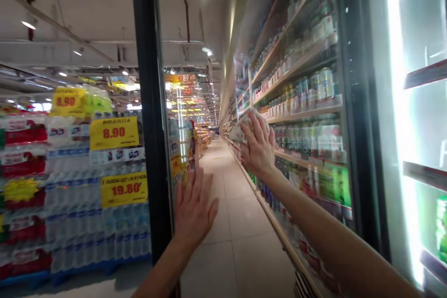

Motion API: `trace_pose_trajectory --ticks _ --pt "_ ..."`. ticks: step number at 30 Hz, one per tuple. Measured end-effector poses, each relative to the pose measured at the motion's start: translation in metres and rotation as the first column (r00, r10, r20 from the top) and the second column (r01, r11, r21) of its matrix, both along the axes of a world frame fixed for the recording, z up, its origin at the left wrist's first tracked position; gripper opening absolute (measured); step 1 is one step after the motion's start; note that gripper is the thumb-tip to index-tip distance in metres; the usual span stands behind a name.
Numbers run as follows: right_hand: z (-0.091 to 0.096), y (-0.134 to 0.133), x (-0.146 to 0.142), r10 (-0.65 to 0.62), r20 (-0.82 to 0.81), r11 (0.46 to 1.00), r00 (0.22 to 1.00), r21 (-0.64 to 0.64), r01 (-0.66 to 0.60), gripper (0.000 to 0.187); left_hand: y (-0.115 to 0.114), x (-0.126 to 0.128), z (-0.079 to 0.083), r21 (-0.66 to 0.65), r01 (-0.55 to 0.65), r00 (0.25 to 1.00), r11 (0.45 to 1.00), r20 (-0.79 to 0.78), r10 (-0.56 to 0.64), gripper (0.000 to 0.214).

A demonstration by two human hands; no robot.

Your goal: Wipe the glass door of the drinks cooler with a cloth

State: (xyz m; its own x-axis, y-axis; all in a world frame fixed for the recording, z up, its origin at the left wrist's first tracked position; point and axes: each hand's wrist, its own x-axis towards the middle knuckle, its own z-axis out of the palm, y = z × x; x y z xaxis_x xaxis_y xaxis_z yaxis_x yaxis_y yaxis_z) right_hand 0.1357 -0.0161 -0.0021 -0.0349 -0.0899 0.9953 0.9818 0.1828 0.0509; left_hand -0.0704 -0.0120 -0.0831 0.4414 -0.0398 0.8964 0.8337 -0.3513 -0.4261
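A tall glass door with a black frame (148,102) stands upright in front of me. On the pane, my right hand (259,146) presses a folded, light-coloured cloth (238,133) with a faint pattern, fingers spread over it. Lower and to the left, my left hand (193,207) lies flat against the glass near the frame, fingers stretched out and holding nothing. Bottles and cans on shelves (300,114) show in the pane to the right of the cloth; whether some are reflections I cannot tell.
Bright cooler shelving (424,74) with a vertical light strip (401,125) is at the right. Left of the door, stacked packs of bottles (75,195) carry yellow price signs (114,133). A tiled aisle floor (223,223) runs away beyond the pane.
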Motion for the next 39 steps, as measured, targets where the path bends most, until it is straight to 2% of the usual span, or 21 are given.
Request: trace_pose_trajectory --ticks 2,3,5,7,9,10,11,12,14,15,16,18,22,23,24,27,28,32,33,36,39 --pt "0.025 0.000 -0.008 0.001 0.043 1.000 0.999 -0.012 -0.001 0.051 -0.007 -0.011 -0.009 -0.030 0.013 0.998 0.999 -0.059 -0.015 0.055" --pt "0.025 0.000 -0.012 0.003 0.101 0.999 0.995 -0.033 0.000 0.052 -0.012 -0.018 -0.010 -0.048 0.023 0.995 0.999 -0.092 -0.027 0.054" --pt "0.003 -0.004 -0.021 0.022 0.262 0.995 0.965 -0.099 0.004 0.054 -0.024 -0.034 -0.009 -0.072 0.059 0.988 0.996 -0.137 -0.068 0.052" --pt "-0.035 -0.008 -0.028 0.073 0.468 0.986 0.881 -0.168 0.008 0.055 -0.037 -0.053 -0.005 -0.074 0.109 0.983 0.991 -0.142 -0.118 0.050" --pt "-0.061 -0.009 -0.032 0.157 0.709 0.975 0.687 -0.222 0.007 0.050 -0.047 -0.070 -0.001 -0.066 0.140 0.982 0.988 -0.121 -0.147 0.047" --pt "-0.062 -0.009 -0.034 0.171 0.752 0.976 0.636 -0.219 -0.003 0.047 -0.049 -0.076 0.000 -0.064 0.141 0.983 0.988 -0.111 -0.148 0.045" --pt "-0.056 -0.009 -0.037 0.165 0.741 0.978 0.651 -0.209 -0.010 0.047 -0.051 -0.080 0.000 -0.064 0.134 0.985 0.989 -0.101 -0.140 0.043" --pt "-0.044 -0.008 -0.041 0.149 0.673 0.982 0.725 -0.188 -0.027 0.048 -0.051 -0.082 0.000 -0.065 0.122 0.988 0.990 -0.090 -0.128 0.041" --pt "-0.017 -0.007 -0.049 0.093 0.382 0.990 0.919 -0.137 -0.044 0.052 -0.050 -0.079 -0.004 -0.065 0.098 0.992 0.993 -0.071 -0.103 0.038" --pt "-0.009 -0.007 -0.054 0.080 0.257 0.993 0.963 -0.109 -0.053 0.052 -0.049 -0.075 -0.006 -0.064 0.091 0.994 0.994 -0.058 -0.095 0.037" --pt "-0.008 -0.006 -0.057 0.086 0.257 0.991 0.962 -0.122 -0.056 0.053 -0.049 -0.071 -0.008 -0.062 0.089 0.995 0.994 -0.045 -0.092 0.036" --pt "-0.032 -0.008 -0.061 0.152 0.461 0.976 0.874 -0.210 -0.059 0.054 -0.049 -0.063 -0.012 -0.063 0.104 0.994 0.993 -0.014 -0.105 0.034" --pt "-0.106 -0.016 -0.060 0.315 0.763 0.931 0.565 -0.363 -0.030 0.045 -0.049 -0.064 -0.015 -0.072 0.136 0.990 0.988 -0.030 -0.139 0.034" --pt "-0.115 -0.016 -0.060 0.325 0.757 0.928 0.568 -0.371 -0.036 0.044 -0.048 -0.066 -0.015 -0.076 0.133 0.990 0.988 -0.040 -0.137 0.035" --pt "-0.118 -0.015 -0.061 0.319 0.718 0.928 0.619 -0.371 -0.048 0.045 -0.047 -0.069 -0.015 -0.074 0.131 0.990 0.989 -0.043 -0.135 0.036" --pt "-0.115 -0.012 -0.071 0.271 0.491 0.932 0.828 -0.349 -0.097 0.051 -0.046 -0.070 -0.018 -0.054 0.145 0.989 0.988 0.001 -0.145 0.037" --pt "-0.118 -0.011 -0.075 0.276 0.468 0.928 0.840 -0.359 -0.105 0.053 -0.047 -0.068 -0.020 -0.051 0.156 0.988 0.986 0.010 -0.155 0.037" --pt "-0.157 -0.011 -0.068 0.337 0.624 0.910 0.704 -0.407 -0.075 0.049 -0.051 -0.055 -0.036 -0.106 0.193 0.979 0.976 -0.039 -0.198 0.039" --pt "-0.166 -0.011 -0.060 0.312 0.608 0.917 0.730 -0.393 -0.064 0.048 -0.051 -0.052 -0.041 -0.120 0.201 0.977 0.972 -0.045 -0.208 0.040" --pt "-0.178 -0.012 -0.026 0.150 0.345 0.959 0.927 -0.277 -0.052 0.052 -0.042 -0.042 -0.060 -0.140 0.185 0.982 0.973 -0.015 -0.189 0.048" --pt "-0.180 -0.012 -0.005 0.019 0.013 0.991 1.000 -0.133 -0.017 0.056 -0.028 -0.029 -0.081 -0.171 0.136 0.991 0.976 0.020 -0.135 0.060"
